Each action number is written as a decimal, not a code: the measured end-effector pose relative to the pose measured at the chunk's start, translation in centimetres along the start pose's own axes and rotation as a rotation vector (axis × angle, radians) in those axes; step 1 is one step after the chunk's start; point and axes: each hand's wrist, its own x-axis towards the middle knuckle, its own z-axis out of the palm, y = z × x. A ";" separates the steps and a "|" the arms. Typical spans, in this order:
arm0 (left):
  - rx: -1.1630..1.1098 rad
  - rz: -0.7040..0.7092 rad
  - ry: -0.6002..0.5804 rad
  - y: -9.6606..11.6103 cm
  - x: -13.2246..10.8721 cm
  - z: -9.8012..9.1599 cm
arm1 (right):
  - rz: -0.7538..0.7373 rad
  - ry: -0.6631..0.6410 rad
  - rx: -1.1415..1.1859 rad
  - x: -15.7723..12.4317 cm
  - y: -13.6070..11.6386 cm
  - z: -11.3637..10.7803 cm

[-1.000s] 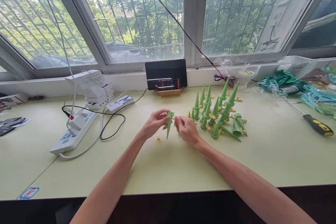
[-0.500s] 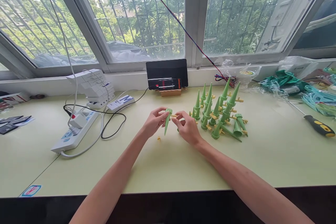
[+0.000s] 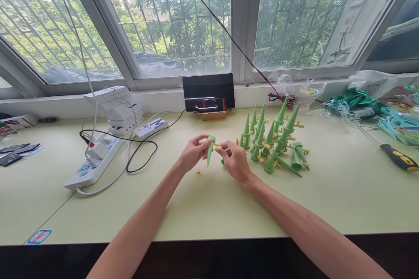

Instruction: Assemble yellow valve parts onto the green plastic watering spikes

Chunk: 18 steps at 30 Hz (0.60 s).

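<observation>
A green plastic spike (image 3: 210, 152) points downward in my left hand (image 3: 193, 152), whose fingers are closed on its wide end. From the side of that end a small yellow piece (image 3: 217, 144) sticks out, and my right hand (image 3: 234, 159) pinches its outer end. On the table below lies another yellow piece (image 3: 198, 173). Part of a green item (image 3: 222, 162) shows beside my right hand, mostly hidden. To the right, several green spikes (image 3: 269, 139) with yellow pieces stand in a cluster, while a few others lie down at its near side.
A tablet (image 3: 207, 87) and a phone (image 3: 212, 104) lean near the window. On the left are a power strip (image 3: 80, 178), cables, and stacked white boxes (image 3: 121, 111). At the right lie a screwdriver (image 3: 397, 157), green plastic wrapping (image 3: 355, 102) and teal items (image 3: 397, 126).
The spike and its yellow piece have shifted very slightly to the right in my hands. Both hands keep their grip.
</observation>
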 end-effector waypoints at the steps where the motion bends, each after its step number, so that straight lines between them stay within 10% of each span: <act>1: -0.002 0.001 -0.002 0.0 0.0 0.0 | 0.005 0.000 0.003 0.0 0.0 0.0; 18: 0.107 0.048 -0.102 -0.4 -0.1 0.0 | 0.050 0.058 -0.017 0.1 -0.3 -0.3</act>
